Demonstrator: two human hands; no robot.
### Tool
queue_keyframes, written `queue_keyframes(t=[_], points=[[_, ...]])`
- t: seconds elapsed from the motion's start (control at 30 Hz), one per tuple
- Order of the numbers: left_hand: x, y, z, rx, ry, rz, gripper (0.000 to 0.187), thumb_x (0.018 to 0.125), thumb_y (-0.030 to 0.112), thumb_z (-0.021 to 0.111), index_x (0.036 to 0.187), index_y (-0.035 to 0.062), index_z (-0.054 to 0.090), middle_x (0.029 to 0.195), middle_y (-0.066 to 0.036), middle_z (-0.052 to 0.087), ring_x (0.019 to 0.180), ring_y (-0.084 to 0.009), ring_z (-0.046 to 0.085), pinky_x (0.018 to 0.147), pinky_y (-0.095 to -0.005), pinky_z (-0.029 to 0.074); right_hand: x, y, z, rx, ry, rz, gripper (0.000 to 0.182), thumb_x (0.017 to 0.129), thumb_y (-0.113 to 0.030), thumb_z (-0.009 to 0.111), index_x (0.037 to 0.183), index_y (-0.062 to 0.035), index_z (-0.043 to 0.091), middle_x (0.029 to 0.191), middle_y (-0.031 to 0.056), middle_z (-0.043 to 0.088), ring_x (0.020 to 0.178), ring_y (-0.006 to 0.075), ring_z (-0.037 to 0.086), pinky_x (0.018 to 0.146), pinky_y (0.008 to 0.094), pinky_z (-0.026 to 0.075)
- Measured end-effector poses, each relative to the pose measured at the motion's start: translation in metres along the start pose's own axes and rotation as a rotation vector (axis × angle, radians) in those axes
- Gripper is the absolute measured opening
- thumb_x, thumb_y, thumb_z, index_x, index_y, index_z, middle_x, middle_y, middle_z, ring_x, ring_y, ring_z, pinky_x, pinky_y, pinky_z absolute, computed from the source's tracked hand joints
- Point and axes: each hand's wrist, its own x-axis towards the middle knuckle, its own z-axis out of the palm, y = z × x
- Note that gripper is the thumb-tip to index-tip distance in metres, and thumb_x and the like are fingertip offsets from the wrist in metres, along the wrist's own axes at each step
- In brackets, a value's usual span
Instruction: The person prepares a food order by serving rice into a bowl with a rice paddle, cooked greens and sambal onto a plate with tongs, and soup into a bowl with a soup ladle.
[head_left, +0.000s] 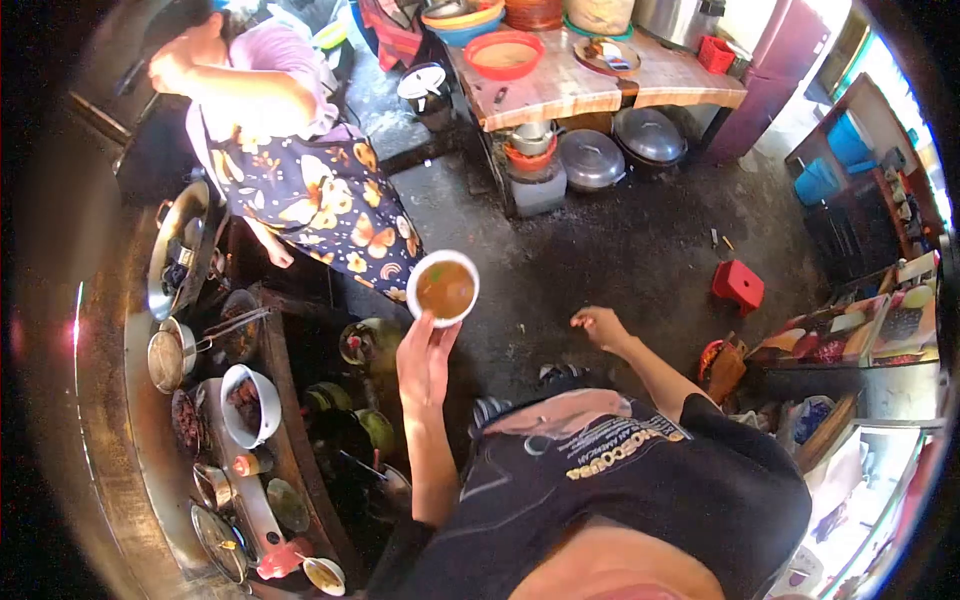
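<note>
My left hand (425, 365) is closed on the rim of a small white bowl (412, 290) and holds it up in front of me. Brown soup (446, 290) with a few green bits on top fills much of the bowl. To the right, my right hand (600, 328) hangs over the dark floor, apart from any other thing. Its fingers are curled inward, and I cannot make out whether anything small is in them.
A person in a butterfly-patterned apron (320, 195) stands at the left. Along the left counter are a white pot (232, 400), pans and bowls. A wooden table (560, 95) bears basins at the back. A red stool (738, 287) stands on the floor at right.
</note>
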Motion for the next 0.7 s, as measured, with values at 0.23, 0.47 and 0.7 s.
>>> queue_keyframes(t=[0.23, 0.47, 0.7], points=[[0.130, -0.060, 0.093, 0.065, -0.117, -0.211, 0.034, 0.090, 0.019, 0.058, 0.110, -0.0084, 0.053, 0.105, -0.013, 0.059, 0.098, -0.0215, 0.058, 0.094, -0.0374, 0.048, 0.067, -0.038, -0.129, 0.086, 0.303, 0.051, 0.027, 0.081, 0.006, 0.045, 0.098, -0.0014, 0.064, 0.096, 0.0132, 0.067, 0.091, 0.0212, 0.065, 0.079, 0.0312, 0.050], [0.265, -0.114, 0.168, 0.090, -0.237, -0.338, 0.027, 0.089, 0.017, 0.059, 0.106, -0.0042, 0.057, 0.103, -0.011, 0.060, 0.095, -0.0201, 0.059, 0.091, -0.0358, 0.049, 0.172, -0.060, -0.251, 0.304, 0.396, 0.043, 0.024, 0.085, -0.002, 0.052, 0.107, -0.0023, 0.063, 0.099, 0.0062, 0.066, 0.088, 0.0122, 0.059, 0.078, 0.0253, 0.047], [0.388, -0.162, 0.234, 0.090, -0.336, -0.424, 0.026, 0.088, 0.015, 0.059, 0.109, 0.0004, 0.057, 0.107, -0.009, 0.061, 0.098, -0.0178, 0.059, 0.091, -0.0335, 0.048, 0.285, -0.092, -0.330, 0.050, 0.313, -0.125, 0.053, 0.082, -0.025, 0.068, 0.126, -0.0029, 0.048, 0.122, 0.0115, 0.053, 0.110, 0.0199, 0.051, 0.088, 0.0318, 0.045]])
